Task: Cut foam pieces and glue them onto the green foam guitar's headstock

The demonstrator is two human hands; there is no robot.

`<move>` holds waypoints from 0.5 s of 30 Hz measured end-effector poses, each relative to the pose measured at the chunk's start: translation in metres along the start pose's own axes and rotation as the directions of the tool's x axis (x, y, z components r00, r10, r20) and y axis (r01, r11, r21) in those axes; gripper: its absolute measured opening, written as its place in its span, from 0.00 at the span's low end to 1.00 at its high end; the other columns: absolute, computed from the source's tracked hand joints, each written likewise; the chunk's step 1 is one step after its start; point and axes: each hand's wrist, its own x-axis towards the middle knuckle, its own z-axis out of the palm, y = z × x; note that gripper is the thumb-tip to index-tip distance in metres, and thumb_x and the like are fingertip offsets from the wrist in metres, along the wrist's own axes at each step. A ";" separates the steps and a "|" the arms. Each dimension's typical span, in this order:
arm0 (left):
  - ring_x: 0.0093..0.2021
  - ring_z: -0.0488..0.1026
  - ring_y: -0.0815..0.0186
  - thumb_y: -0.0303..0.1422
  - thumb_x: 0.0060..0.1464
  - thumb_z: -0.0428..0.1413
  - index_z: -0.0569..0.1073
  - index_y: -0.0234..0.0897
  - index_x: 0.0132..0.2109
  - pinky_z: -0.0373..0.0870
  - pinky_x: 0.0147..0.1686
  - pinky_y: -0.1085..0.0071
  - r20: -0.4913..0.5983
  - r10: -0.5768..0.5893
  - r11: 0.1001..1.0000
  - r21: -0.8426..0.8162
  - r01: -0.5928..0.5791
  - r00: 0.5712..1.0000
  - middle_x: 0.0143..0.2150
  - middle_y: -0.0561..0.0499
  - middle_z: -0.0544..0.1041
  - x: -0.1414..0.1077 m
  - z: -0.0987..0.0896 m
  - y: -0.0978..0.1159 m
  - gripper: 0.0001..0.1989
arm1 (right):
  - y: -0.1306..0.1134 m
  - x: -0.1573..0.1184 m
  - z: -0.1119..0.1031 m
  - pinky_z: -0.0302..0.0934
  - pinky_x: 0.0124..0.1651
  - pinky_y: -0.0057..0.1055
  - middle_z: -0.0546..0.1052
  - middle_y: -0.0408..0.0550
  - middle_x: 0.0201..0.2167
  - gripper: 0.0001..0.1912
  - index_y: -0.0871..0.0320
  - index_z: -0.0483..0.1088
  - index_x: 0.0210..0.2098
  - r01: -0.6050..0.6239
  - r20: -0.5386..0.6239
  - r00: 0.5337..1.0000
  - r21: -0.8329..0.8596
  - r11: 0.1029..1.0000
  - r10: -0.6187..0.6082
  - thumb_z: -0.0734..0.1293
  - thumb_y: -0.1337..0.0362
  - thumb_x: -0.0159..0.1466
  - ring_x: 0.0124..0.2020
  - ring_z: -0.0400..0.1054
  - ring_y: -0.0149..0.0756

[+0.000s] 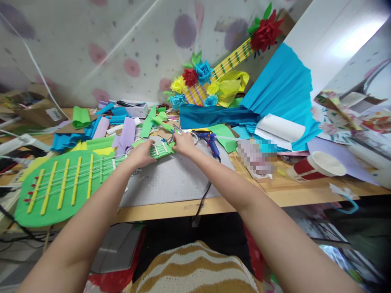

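Left grip [141, 155]: thumb and fingers straddle the neck [161, 150] of the green guitar [70, 179], closed lightly across its width. Right grip [183, 144]: fingertips bunched at the neck's tip; we cannot tell whether anything is pinched there.

Key relation: the guitar lies on the counter [180, 206], its long axis running from the body, between 8 and 9 o'clock of both grips, to the tip, toward 2 o'clock. The left grip is nearer the body, the right nearer the tip. The neck's end rests over a grey mat [174, 181].

Materials: the body is a broad, rounded slab with a matte green skin (paper or felt, we cannot say). Straight yellow strips [63, 183] stand in a row across it; thin pale cords [96, 167] run lengthwise, with small red tips [27, 200] at the far left. The neck is narrow and flat, with short white crosspieces.

At 3 o'clock of the right grip sits a blue glue gun [210, 141], hard and glossy. At 1 o'clock leans a yellow guitar [233, 59] bearing ruffled paper flowers [204, 71]; at 2 o'clock, finely pleated blue crepe paper [281, 93] fans out.
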 end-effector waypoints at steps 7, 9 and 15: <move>0.52 0.66 0.57 0.36 0.38 0.58 0.57 0.39 0.55 0.64 0.45 0.67 0.015 -0.035 0.999 -0.003 0.035 0.999 0.53 0.46 0.69 0.008 0.007 -0.001 0.34 | -0.003 -0.003 -0.002 0.52 0.44 0.35 0.74 0.51 0.35 0.11 0.59 0.66 0.38 -0.049 0.025 0.999 0.075 0.996 0.047 0.60 0.68 0.55 0.42 0.65 0.42; 0.51 0.67 0.57 0.36 0.37 0.58 0.56 0.40 0.55 0.64 0.44 0.67 0.030 -0.062 0.998 -0.004 0.062 0.998 0.53 0.46 0.69 0.009 0.008 0.000 0.35 | -0.005 -0.004 -0.004 0.53 0.44 0.35 0.74 0.52 0.36 0.12 0.59 0.66 0.39 -0.058 0.040 0.998 0.070 0.996 0.055 0.59 0.69 0.55 0.42 0.65 0.42; 0.51 0.67 0.55 0.38 0.36 0.58 0.55 0.40 0.55 0.64 0.43 0.66 0.046 -0.105 0.994 -0.030 0.107 0.993 0.53 0.44 0.69 0.012 0.011 0.004 0.37 | -0.013 -0.003 -0.011 0.58 0.39 0.34 0.75 0.52 0.39 0.17 0.58 0.65 0.44 -0.100 0.159 0.984 0.085 0.991 0.085 0.59 0.69 0.55 0.41 0.68 0.42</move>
